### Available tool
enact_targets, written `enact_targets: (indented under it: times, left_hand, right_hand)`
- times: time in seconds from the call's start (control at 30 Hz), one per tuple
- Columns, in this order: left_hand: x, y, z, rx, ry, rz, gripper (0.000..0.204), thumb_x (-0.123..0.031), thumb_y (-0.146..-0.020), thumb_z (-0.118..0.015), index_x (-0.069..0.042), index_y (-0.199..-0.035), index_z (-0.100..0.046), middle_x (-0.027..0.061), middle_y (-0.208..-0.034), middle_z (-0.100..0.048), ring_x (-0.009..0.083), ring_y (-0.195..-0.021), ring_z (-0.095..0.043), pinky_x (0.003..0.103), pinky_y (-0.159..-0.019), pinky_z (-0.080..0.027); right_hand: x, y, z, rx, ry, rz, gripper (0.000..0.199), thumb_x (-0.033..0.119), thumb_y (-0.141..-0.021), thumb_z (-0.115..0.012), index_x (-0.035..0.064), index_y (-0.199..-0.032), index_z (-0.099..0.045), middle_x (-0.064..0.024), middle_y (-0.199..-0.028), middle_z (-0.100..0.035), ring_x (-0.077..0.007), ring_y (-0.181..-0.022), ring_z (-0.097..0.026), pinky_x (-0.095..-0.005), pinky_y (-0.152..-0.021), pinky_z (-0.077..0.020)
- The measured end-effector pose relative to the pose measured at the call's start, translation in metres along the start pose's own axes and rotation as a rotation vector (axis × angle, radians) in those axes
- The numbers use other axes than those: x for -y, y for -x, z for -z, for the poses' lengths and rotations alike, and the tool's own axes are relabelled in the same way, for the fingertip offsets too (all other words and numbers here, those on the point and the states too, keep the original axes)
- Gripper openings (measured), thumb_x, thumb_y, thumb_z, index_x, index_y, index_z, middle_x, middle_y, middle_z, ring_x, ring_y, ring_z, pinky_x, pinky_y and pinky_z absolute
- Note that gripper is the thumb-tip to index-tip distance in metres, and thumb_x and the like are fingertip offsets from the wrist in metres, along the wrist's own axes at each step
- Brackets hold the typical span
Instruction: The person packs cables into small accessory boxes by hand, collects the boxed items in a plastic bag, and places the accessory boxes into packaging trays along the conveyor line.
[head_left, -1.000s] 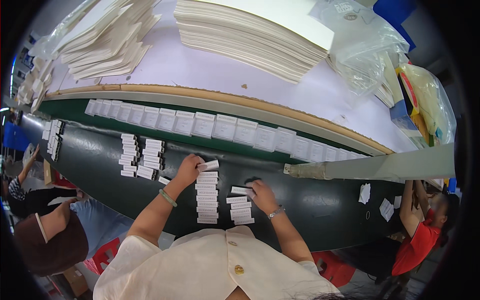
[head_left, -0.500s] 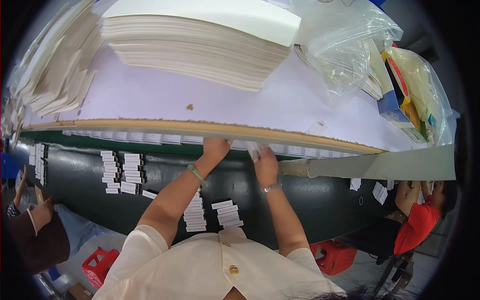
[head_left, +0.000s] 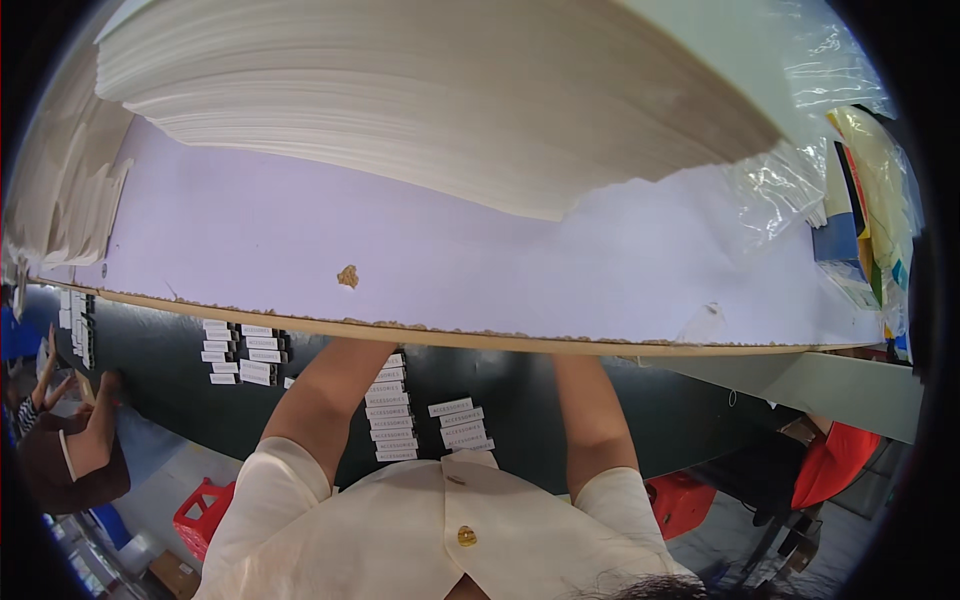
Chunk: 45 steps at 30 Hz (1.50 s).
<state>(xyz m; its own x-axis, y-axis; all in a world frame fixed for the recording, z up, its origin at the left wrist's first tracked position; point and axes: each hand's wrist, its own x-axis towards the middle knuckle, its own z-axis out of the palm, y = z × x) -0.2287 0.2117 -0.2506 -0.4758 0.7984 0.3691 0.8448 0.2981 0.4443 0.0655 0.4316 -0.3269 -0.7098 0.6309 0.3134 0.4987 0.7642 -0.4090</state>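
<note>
Both of my hands are hidden beneath the pale shelf (head_left: pixel 450 270). My left forearm (head_left: pixel 335 390) and my right forearm (head_left: pixel 590 410) reach forward under its front edge, so whatever my fingers hold cannot be seen. Between my arms, a column of small white boxes with dark ends (head_left: pixel 390 412) lies on the dark green table (head_left: pixel 540 440). To its right is a shorter column of the same boxes (head_left: pixel 463 428). More small boxes (head_left: pixel 260 355) stand in two columns left of my left arm.
A tall stack of white sheets (head_left: pixel 420 110) sits on the shelf, with more sheets (head_left: pixel 65 190) at its left end. Plastic bags (head_left: pixel 790 190) and a blue box (head_left: pixel 840 240) are at the right. People work on both sides, near red stools (head_left: pixel 203 510).
My view has shifted closer over the shelf, whose edge now covers my hands. Earlier both hands showed at that edge, with a whitish, translucent piece at my right hand.
</note>
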Motion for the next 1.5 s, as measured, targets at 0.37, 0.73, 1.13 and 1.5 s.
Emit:
enact_targets:
  times: [0.37,0.73,1.13,1.5]
  left_hand:
    - [0.045,0.073,0.044,0.068,0.001,-0.045,0.017,-0.015,-0.077,-0.062,-0.008,-0.092,-0.066,0.0149,-0.089,-0.065,0.0355,-0.087,-0.061,0.048,-0.074,-0.047]
    - [-0.015,-0.050,-0.005,0.058,-0.007,-0.114,0.020,-0.014,-0.077,-0.062,-0.008,-0.096,-0.065,0.0153,-0.093,-0.065,0.0353,-0.089,-0.061,0.048,-0.076,-0.047]
    - [-0.057,0.033,0.128,0.209,0.273,0.090,0.022,-0.013,-0.084,-0.062,-0.001,-0.103,-0.062,0.0184,-0.102,-0.059,0.0387,-0.097,-0.056,0.041,-0.083,-0.047]
    - [-0.029,0.117,0.146,0.362,0.270,0.298,0.006,-0.007,-0.078,-0.063,-0.002,-0.082,-0.064,0.0145,-0.082,-0.059,0.0343,-0.084,-0.057,0.041,-0.074,-0.047]
  right_hand:
    - [-0.001,0.017,0.000,0.263,0.004,-0.046,0.038,0.031,-0.093,-0.051,0.0104,-0.126,-0.047,-0.0208,-0.110,-0.063,-0.0315,-0.098,-0.061,-0.0529,-0.089,-0.0457]
    - [0.102,-0.065,-0.010,0.444,0.032,-0.040,0.046,0.033,-0.095,-0.051,0.0118,-0.135,-0.040,-0.0210,-0.114,-0.062,-0.0296,-0.099,-0.061,-0.0549,-0.091,-0.0452]
    - [0.226,0.032,0.108,0.585,-0.477,0.205,0.023,0.019,-0.082,-0.065,0.0067,-0.102,-0.062,-0.0134,-0.096,-0.061,-0.0330,-0.094,-0.056,-0.0405,-0.084,-0.0461]
    - [0.203,0.081,0.118,0.447,-0.345,-0.120,0.018,0.013,-0.078,-0.068,0.0080,-0.095,-0.065,-0.0090,-0.092,-0.061,-0.0310,-0.091,-0.057,-0.0393,-0.080,-0.0473]
